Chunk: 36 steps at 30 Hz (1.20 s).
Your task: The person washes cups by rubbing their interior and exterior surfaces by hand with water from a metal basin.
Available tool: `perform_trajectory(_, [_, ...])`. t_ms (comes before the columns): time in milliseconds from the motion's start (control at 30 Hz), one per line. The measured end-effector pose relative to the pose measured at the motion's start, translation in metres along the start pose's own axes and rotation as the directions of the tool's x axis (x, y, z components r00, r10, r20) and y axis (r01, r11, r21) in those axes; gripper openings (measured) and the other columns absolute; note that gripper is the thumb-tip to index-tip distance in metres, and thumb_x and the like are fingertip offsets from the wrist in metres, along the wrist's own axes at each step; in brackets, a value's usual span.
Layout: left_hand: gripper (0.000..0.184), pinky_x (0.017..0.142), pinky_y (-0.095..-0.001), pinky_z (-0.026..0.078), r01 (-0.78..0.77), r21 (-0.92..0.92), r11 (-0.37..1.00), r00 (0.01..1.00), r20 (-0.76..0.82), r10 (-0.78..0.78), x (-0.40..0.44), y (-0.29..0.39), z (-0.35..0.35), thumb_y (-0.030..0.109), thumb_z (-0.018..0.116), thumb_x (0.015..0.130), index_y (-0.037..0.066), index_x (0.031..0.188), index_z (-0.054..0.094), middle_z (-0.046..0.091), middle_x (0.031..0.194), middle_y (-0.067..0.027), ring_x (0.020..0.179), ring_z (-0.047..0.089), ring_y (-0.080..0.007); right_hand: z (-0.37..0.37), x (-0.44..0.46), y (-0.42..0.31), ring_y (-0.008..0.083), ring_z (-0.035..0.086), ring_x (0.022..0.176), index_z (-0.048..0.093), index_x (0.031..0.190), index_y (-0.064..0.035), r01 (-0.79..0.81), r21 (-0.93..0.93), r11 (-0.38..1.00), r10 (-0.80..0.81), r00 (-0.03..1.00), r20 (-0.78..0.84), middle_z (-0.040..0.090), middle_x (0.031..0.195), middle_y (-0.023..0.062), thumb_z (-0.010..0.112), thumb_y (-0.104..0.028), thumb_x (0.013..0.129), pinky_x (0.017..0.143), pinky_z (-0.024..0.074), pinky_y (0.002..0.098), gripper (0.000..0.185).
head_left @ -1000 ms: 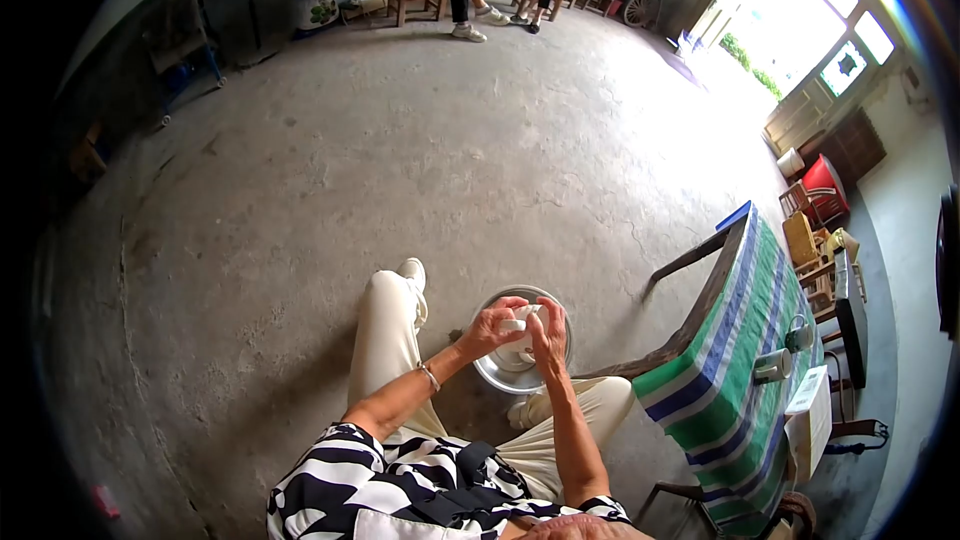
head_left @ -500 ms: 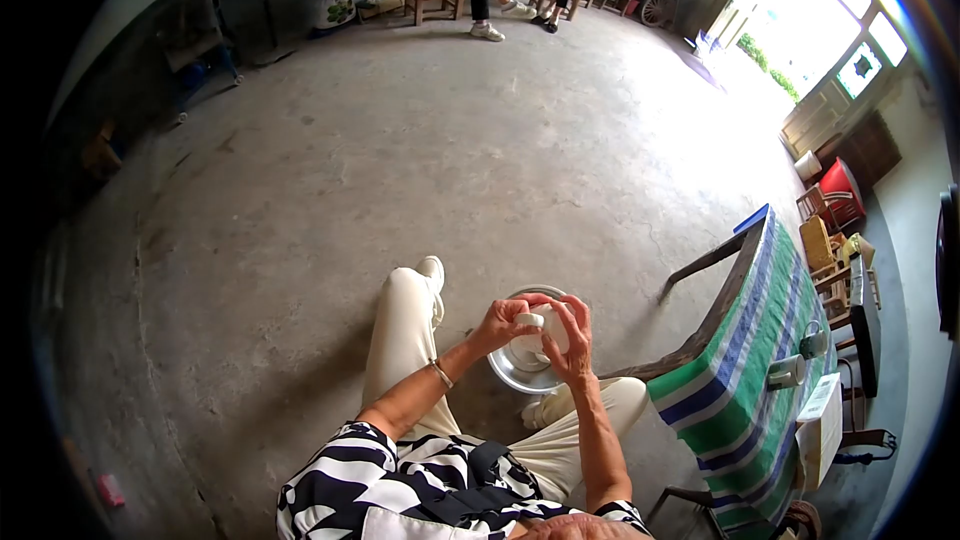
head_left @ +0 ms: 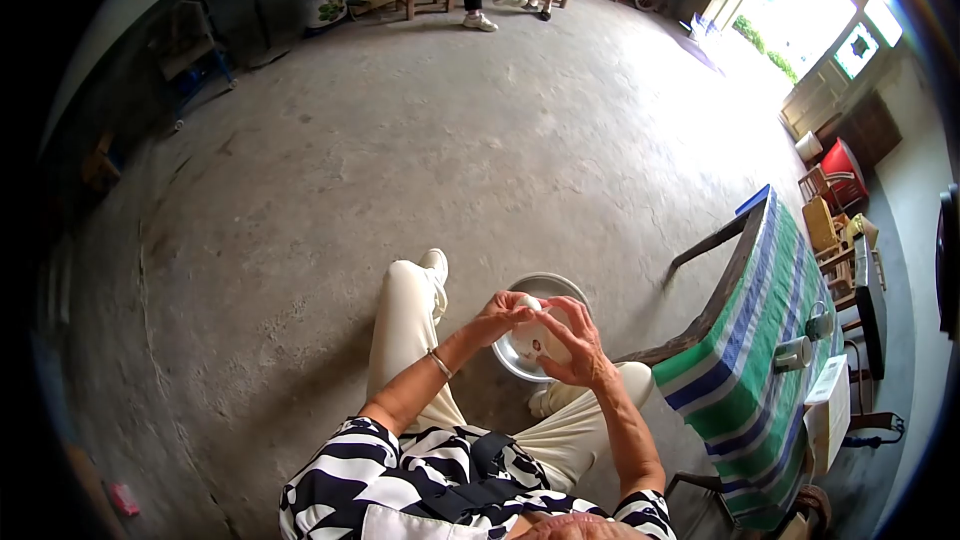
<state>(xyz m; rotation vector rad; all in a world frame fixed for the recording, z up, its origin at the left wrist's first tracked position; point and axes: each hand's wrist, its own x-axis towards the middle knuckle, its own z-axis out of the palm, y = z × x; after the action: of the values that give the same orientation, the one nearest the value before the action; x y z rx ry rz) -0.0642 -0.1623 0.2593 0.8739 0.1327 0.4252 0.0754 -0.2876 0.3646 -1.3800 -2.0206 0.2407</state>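
White piece held in the left hand over the metal basin

I monitor both bare hands through the head camera.

Left side: I read the grip of the left hand (head_left: pixel 506 315) as clamped on a small white piece (head_left: pixel 531 303), thumb and fingers closed about it. A bracelet (head_left: pixel 440 364) encircles this wrist.

Right side: the right hand (head_left: pixel 582 350) has its fingers spread and curved, with the fingertips at the right of the white piece. I cannot tell whether this grip presses on the piece or only meets it.

Position of the piece: in my view it appears over the far part of a round metal basin (head_left: pixel 540 281), which sits between the person's legs. A reddish mark (head_left: pixel 537 347) shows inside the basin.

Surroundings: to the right, near the right knee, I have a tabletop covered by a striped cloth (head_left: pixel 735 370) in green, white and blue. It carries a mug (head_left: pixel 793 353), a second cup (head_left: pixel 820 323) just beside it, and a white box (head_left: pixel 828 395). Across the concrete floor (head_left: pixel 330 170), well apart from the hands, two people sit near the far wall. Bright light enters at the doorway (head_left: pixel 790 20), upper right.
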Motion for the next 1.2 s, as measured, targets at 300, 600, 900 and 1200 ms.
perform_trajectory(300, [0.028, 0.067, -0.0211, 0.046, 0.086, -0.105, 0.991, 0.996, 0.005, -0.086, -0.003, -0.002, 0.010, 0.032, 0.068, 0.080, 0.008, 0.091, 0.061, 0.060, 0.082, 0.0038, 0.076, 0.055, -0.0046, 0.006, -0.004, -0.001, 0.0364, 0.046, 0.106, 0.054, 0.114, -0.0143, -0.014, -0.018, 1.000, 0.014, 1.000, -0.005, 0.046, 0.116, 0.0164, 0.069, -0.018, 0.058, 0.088, 0.0390, 0.0472, 0.058])
perform_trajectory(600, [0.027, 0.065, -0.0195, 0.042, -0.098, 0.079, 0.992, 0.969, -0.219, 0.113, 0.000, -0.011, 0.021, 0.032, 0.065, 0.082, 0.009, 0.092, 0.056, 0.054, 0.083, 0.0045, 0.075, 0.049, -0.0034, 0.020, 0.003, -0.012, 0.0347, 0.049, 0.101, 0.053, 0.107, -0.0078, -0.159, -0.006, 0.987, 0.151, 0.948, -0.279, 0.050, 0.110, 0.0140, 0.068, -0.017, 0.062, 0.084, 0.0416, 0.0430, 0.048])
perform_trajectory(900, [0.012, 0.054, -0.0164, 0.035, -0.239, 0.350, 0.906, 0.841, -0.391, 0.373, -0.001, 0.002, 0.051, 0.016, 0.062, 0.082, 0.006, 0.087, 0.060, 0.051, 0.074, 0.0080, 0.068, 0.042, 0.0009, 0.033, 0.002, -0.008, 0.0342, 0.046, 0.108, 0.051, 0.116, -0.0125, -0.370, -0.019, 0.929, 0.336, 0.862, -0.380, 0.048, 0.117, 0.0158, 0.061, -0.023, 0.073, 0.088, 0.0405, 0.0435, 0.045])
perform_trajectory(1200, [0.031, 0.063, -0.0183, 0.043, -0.291, 0.437, 0.851, 0.843, -0.303, 0.444, -0.002, -0.010, 0.048, 0.019, 0.065, 0.081, 0.000, 0.103, 0.057, 0.059, 0.089, -0.0010, 0.075, 0.049, -0.0029, 0.044, 0.005, 0.000, 0.0296, 0.050, 0.104, 0.054, 0.110, -0.0097, -0.581, 0.278, 0.765, 0.643, 0.660, -0.388, 0.049, 0.112, 0.0124, 0.051, -0.032, 0.078, 0.083, 0.0442, 0.0392, 0.039])
